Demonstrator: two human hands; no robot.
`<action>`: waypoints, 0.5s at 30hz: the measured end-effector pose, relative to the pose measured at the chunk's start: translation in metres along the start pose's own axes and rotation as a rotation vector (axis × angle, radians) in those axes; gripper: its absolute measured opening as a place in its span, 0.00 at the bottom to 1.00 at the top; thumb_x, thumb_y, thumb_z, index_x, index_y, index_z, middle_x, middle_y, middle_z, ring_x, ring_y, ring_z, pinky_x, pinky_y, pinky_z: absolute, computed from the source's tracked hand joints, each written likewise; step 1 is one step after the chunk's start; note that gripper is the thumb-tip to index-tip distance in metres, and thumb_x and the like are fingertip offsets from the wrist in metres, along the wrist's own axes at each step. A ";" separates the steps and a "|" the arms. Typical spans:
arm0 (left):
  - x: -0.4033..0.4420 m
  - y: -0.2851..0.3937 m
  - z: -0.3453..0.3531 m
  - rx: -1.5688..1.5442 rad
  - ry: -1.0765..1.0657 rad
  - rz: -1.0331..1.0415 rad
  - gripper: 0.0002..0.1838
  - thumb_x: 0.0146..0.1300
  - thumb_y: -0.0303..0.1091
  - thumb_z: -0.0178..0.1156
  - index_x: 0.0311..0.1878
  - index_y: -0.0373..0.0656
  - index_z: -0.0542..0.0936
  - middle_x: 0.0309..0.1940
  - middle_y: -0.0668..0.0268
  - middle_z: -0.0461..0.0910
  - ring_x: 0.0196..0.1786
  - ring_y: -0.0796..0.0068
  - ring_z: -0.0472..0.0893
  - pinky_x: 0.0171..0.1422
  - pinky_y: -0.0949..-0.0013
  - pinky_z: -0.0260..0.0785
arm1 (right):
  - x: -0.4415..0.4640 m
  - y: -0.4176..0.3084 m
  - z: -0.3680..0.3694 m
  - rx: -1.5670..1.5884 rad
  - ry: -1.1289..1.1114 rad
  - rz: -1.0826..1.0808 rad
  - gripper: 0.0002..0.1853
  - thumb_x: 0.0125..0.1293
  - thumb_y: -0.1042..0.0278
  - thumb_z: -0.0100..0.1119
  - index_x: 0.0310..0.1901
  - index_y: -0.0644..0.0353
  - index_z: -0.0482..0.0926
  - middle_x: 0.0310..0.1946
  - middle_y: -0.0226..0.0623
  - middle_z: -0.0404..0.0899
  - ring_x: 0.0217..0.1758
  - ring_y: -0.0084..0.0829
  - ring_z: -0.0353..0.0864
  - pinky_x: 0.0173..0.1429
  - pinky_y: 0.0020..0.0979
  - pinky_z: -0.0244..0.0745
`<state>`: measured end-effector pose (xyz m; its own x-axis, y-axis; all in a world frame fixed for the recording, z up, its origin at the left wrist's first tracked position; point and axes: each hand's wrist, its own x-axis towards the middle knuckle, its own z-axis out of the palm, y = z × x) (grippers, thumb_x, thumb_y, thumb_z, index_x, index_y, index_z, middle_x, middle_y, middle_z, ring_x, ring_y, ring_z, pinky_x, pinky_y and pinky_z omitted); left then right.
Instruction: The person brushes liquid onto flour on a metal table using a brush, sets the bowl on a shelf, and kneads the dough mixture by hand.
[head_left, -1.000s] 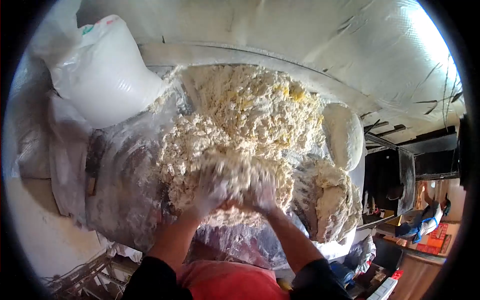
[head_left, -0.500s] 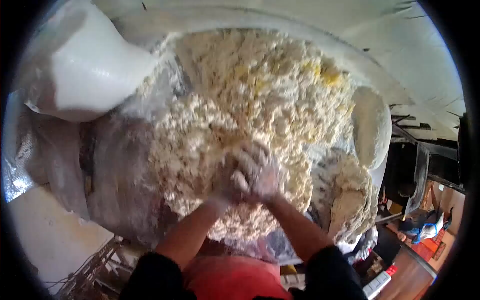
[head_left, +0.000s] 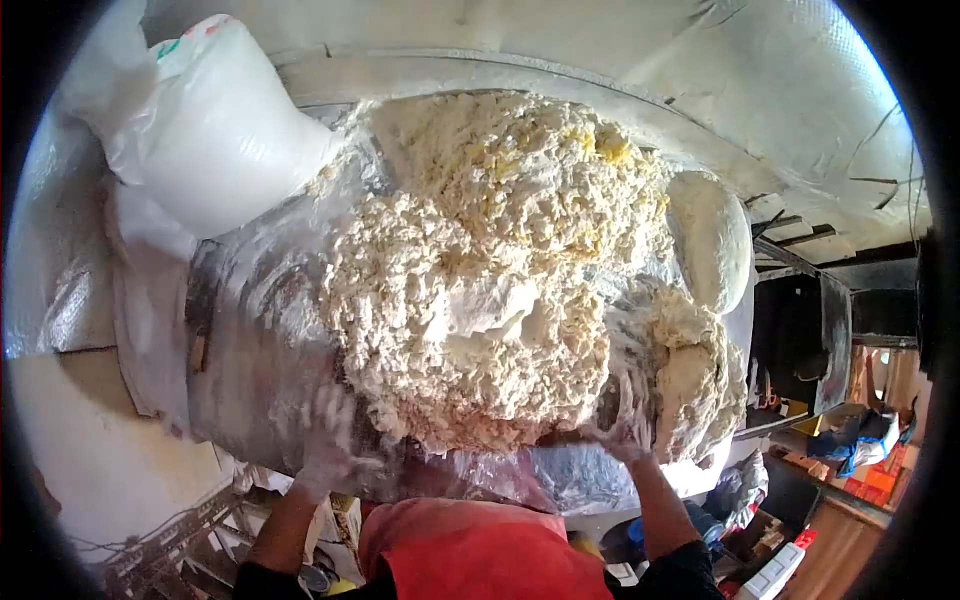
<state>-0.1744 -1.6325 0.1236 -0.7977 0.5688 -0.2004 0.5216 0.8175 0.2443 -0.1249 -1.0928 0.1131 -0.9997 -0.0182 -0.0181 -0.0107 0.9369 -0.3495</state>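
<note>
A large mass of rough, crumbly dough [head_left: 400, 300] covers the middle of the floured table [head_left: 255, 330], with a pressed hollow near its centre. My left hand [head_left: 328, 445], dusted white and slightly blurred, is over the table at the dough's lower left, fingers spread and holding nothing. My right hand [head_left: 625, 438] is at the dough's lower right edge, fingers apart and partly blurred; whether it touches the dough I cannot tell. A separate dough lump [head_left: 695, 385] lies just right of it. Yellow patches show in the dough's far part [head_left: 590, 150].
A white sack [head_left: 230, 130] leans at the back left. At the right edge is a smooth, pale rounded form [head_left: 712, 240]. Clear plastic [head_left: 480, 475] hangs along the front edge, near my red apron [head_left: 470, 550]. Dark shelving [head_left: 800, 340] stands at right.
My hands were together, pressing on the middle of the dough. They have come apart and back toward me, one to each side, exposing the hollow. The view has shifted slightly.
</note>
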 end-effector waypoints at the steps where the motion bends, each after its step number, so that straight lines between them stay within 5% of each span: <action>1: -0.013 0.000 0.007 -0.019 0.027 -0.171 0.66 0.53 0.86 0.53 0.81 0.41 0.53 0.84 0.49 0.46 0.85 0.42 0.44 0.82 0.30 0.33 | 0.002 -0.013 -0.006 0.084 -0.277 0.346 0.59 0.54 0.28 0.70 0.79 0.56 0.58 0.74 0.59 0.65 0.74 0.60 0.66 0.74 0.56 0.65; 3: 0.014 0.002 -0.001 -0.069 0.090 -0.390 0.66 0.59 0.78 0.60 0.84 0.39 0.43 0.84 0.48 0.45 0.86 0.42 0.41 0.82 0.31 0.33 | 0.023 -0.032 0.002 0.026 -0.592 0.643 0.58 0.48 0.32 0.76 0.77 0.56 0.62 0.72 0.60 0.67 0.73 0.57 0.68 0.73 0.54 0.66; 4: 0.049 -0.005 -0.005 -0.017 0.141 -0.417 0.64 0.61 0.72 0.62 0.84 0.39 0.43 0.83 0.47 0.49 0.86 0.44 0.45 0.83 0.34 0.35 | 0.030 -0.024 0.030 -0.110 -0.631 0.590 0.57 0.46 0.34 0.78 0.75 0.55 0.65 0.71 0.60 0.68 0.73 0.55 0.69 0.73 0.54 0.67; 5: 0.082 -0.016 -0.005 0.038 0.206 -0.441 0.61 0.63 0.66 0.64 0.84 0.39 0.42 0.81 0.46 0.54 0.85 0.46 0.48 0.84 0.38 0.36 | -0.022 0.049 0.127 -0.300 -0.440 0.329 0.52 0.47 0.38 0.77 0.73 0.52 0.69 0.70 0.55 0.71 0.75 0.50 0.69 0.76 0.47 0.66; 6: 0.108 -0.027 -0.002 0.026 0.240 -0.455 0.59 0.64 0.65 0.63 0.84 0.39 0.44 0.81 0.47 0.54 0.84 0.46 0.49 0.84 0.38 0.37 | 0.048 -0.005 0.061 -0.063 -0.453 0.309 0.48 0.50 0.39 0.75 0.71 0.51 0.71 0.71 0.52 0.69 0.73 0.55 0.69 0.73 0.52 0.69; 8: 0.154 -0.046 0.004 -0.131 0.224 -0.447 0.55 0.66 0.62 0.62 0.83 0.41 0.47 0.80 0.47 0.56 0.83 0.46 0.52 0.83 0.37 0.39 | 0.081 0.010 0.077 0.131 -0.377 0.245 0.46 0.54 0.41 0.74 0.73 0.51 0.70 0.73 0.49 0.67 0.76 0.55 0.64 0.77 0.51 0.63; 9: 0.172 -0.050 0.006 -0.227 0.199 -0.426 0.53 0.66 0.61 0.61 0.83 0.41 0.49 0.80 0.48 0.57 0.83 0.46 0.53 0.83 0.37 0.40 | 0.100 0.015 0.080 0.338 -0.217 0.059 0.45 0.55 0.43 0.74 0.73 0.51 0.70 0.74 0.49 0.67 0.77 0.54 0.63 0.79 0.50 0.61; 11: 0.195 -0.047 0.008 -0.421 0.109 -0.364 0.48 0.68 0.59 0.59 0.82 0.43 0.52 0.79 0.48 0.59 0.81 0.47 0.56 0.83 0.36 0.42 | 0.125 0.013 0.084 0.263 -0.068 -0.332 0.50 0.55 0.34 0.72 0.75 0.53 0.67 0.76 0.48 0.63 0.80 0.50 0.57 0.82 0.53 0.54; 13: 0.206 -0.031 0.011 -0.563 0.013 -0.282 0.44 0.70 0.56 0.58 0.81 0.44 0.55 0.78 0.49 0.61 0.80 0.47 0.58 0.83 0.36 0.44 | 0.148 -0.018 0.072 0.404 -0.262 -0.465 0.53 0.53 0.33 0.75 0.75 0.55 0.66 0.76 0.48 0.64 0.81 0.48 0.56 0.84 0.53 0.50; 15: 0.205 -0.008 0.019 -0.638 -0.065 -0.180 0.40 0.71 0.53 0.56 0.80 0.45 0.58 0.77 0.50 0.62 0.79 0.47 0.61 0.82 0.35 0.46 | 0.157 -0.078 0.042 0.435 -0.248 -0.415 0.51 0.52 0.39 0.79 0.72 0.58 0.69 0.68 0.48 0.73 0.77 0.47 0.64 0.82 0.51 0.55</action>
<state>-0.3363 -1.5202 0.0622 -0.8250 0.4492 -0.3428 0.0844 0.6978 0.7113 -0.2804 -1.1832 0.0976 -0.8788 -0.4771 0.0021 -0.3323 0.6089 -0.7203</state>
